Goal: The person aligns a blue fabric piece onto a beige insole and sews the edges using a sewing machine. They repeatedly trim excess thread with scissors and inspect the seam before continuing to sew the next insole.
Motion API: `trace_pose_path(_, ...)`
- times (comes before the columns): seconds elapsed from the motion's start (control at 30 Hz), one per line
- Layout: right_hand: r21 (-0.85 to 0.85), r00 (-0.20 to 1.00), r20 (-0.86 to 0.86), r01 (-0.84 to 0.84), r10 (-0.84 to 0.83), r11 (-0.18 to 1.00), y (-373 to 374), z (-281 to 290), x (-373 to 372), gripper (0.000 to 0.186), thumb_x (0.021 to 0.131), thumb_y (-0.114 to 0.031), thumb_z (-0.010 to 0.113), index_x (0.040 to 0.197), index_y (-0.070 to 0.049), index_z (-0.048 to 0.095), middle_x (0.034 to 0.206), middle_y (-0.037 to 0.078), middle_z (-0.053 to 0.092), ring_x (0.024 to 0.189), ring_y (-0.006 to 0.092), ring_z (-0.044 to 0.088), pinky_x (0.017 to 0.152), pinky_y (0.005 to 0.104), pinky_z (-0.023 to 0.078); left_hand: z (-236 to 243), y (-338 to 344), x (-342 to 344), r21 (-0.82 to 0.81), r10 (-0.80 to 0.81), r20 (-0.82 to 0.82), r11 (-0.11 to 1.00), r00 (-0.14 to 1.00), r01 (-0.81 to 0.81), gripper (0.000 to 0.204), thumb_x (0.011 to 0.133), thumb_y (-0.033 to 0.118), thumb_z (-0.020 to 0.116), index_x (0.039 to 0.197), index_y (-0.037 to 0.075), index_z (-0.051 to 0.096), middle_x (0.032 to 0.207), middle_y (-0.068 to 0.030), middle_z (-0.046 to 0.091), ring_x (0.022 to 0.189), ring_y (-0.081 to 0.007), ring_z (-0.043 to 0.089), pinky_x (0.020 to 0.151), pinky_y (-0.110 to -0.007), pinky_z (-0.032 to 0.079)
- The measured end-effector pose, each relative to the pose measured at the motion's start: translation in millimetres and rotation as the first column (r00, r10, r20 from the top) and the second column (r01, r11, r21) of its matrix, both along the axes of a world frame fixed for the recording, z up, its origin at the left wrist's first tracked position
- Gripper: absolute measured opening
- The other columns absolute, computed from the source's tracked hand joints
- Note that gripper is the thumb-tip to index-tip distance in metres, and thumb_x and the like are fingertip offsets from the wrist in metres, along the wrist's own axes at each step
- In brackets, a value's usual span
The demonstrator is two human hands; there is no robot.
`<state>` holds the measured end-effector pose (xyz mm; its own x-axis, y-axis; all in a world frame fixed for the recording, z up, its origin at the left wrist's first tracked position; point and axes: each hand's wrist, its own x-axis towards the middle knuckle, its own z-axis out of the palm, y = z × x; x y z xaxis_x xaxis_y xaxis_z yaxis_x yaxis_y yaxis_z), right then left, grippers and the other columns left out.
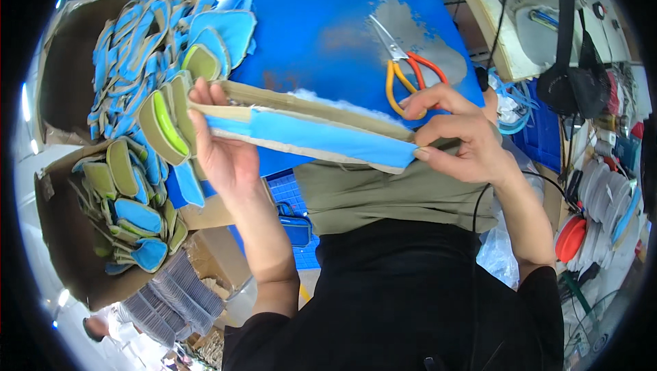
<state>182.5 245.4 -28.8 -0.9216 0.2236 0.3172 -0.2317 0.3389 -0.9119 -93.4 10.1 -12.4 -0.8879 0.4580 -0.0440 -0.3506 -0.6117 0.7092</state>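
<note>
My left hand point(226, 152) grips the left end of a long fabric strip point(315, 137), blue with beige edges and an olive-tan layer along its top. My right hand point(462, 138) pinches the right end of the strip between fingers and thumb, holding it level across my lap. Just above my right hand, scissors point(398, 56) with orange and red handles lie on the blue work surface point(294, 29). Beside my left hand are olive pieces point(154, 125) with a lime-green insert, and blue padded pieces point(212, 39) lie farther back.
A pile of blue strips point(130, 56) fills the upper left. Lower left, a cardboard box point(58, 234) holds olive and blue pieces point(137, 217). At right stand a cluttered pale bench point(513, 56), hanging black straps point(564, 43), stacks of pale discs point(602, 207) and a red round object point(568, 237).
</note>
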Motion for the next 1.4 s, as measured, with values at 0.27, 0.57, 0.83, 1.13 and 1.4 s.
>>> trace_pose_path(0.27, -0.171, 0.998, -0.011, 0.053, -0.055, 0.984, -20.2, 10.1, -14.3, 0.008, 0.084, -0.002, 0.075, 0.090, -0.002, 0.071, 0.117, 0.012, 0.061, 0.104, 0.0200, 0.065, 0.079, 0.0300, 0.056, -0.9, 8.8, 24.4, 0.431, -0.372, 0.282, 0.873, 0.885, 0.229, 0.074, 0.098, 0.043, 0.069, 0.153, 0.001, 0.042, 0.160, -0.0162, 0.042, 0.146, -0.0299, 0.043, 0.124, -0.046, 0.033)
trace_pose_path(0.57, -0.044, 0.988, 0.050, 0.147, -0.144, 0.988, -51.1, 32.4, -56.8, 0.012, 0.086, -0.009, 0.076, 0.090, -0.004, 0.066, 0.083, 0.008, 0.065, 0.084, 0.0292, 0.065, 0.075, 0.0381, 0.049, 9.4, 27.5, 109.4, -0.335, -0.235, -0.018, 0.917, 0.972, 0.216, 0.025, 0.093, 0.003, 0.075, 0.118, 0.000, 0.071, 0.112, -0.0094, 0.074, 0.096, -0.0161, 0.071, 0.090, -0.033, 0.055)
trace_pose_path(0.83, -0.257, 0.973, 0.207, 0.159, -0.106, 0.953, -66.4, 41.7, -64.1, 0.016, 0.090, -0.012, 0.076, 0.094, 0.000, 0.067, 0.083, 0.010, 0.067, 0.072, 0.0184, 0.064, 0.063, 0.0335, 0.048, 14.3, 24.8, 102.1, -0.304, -0.121, -0.056, 0.948, 0.991, 0.099, 0.039, 0.091, 0.001, 0.077, 0.128, 0.002, 0.064, 0.113, -0.0072, 0.073, 0.100, -0.0173, 0.071, 0.093, -0.035, 0.056)
trace_pose_path(1.13, -0.442, 0.943, 0.332, 0.171, -0.017, 0.880, -70.4, 42.7, -71.5, 0.017, 0.092, -0.014, 0.076, 0.098, 0.000, 0.070, 0.070, 0.001, 0.063, 0.064, 0.0051, 0.053, 0.059, 0.0259, 0.042, 8.5, 22.4, 95.6, -0.287, -0.108, -0.034, 0.953, 0.994, 0.094, 0.043, 0.091, 0.001, 0.077, 0.131, 0.001, 0.061, 0.112, -0.0068, 0.072, 0.102, -0.0172, 0.070, 0.094, -0.035, 0.055)
trace_pose_path(1.4, -0.426, 0.936, 0.348, 0.205, -0.049, 0.881, -74.4, 45.8, -79.0, 0.015, 0.093, -0.014, 0.075, 0.094, 0.001, 0.073, 0.068, -0.001, 0.061, 0.064, 0.0026, 0.050, 0.057, 0.0248, 0.040, 6.9, 20.8, 91.7, -0.272, -0.097, -0.005, 0.958, 0.995, 0.092, 0.044, 0.090, 0.000, 0.078, 0.131, 0.001, 0.062, 0.112, -0.0066, 0.072, 0.102, -0.0169, 0.070, 0.094, -0.035, 0.055)
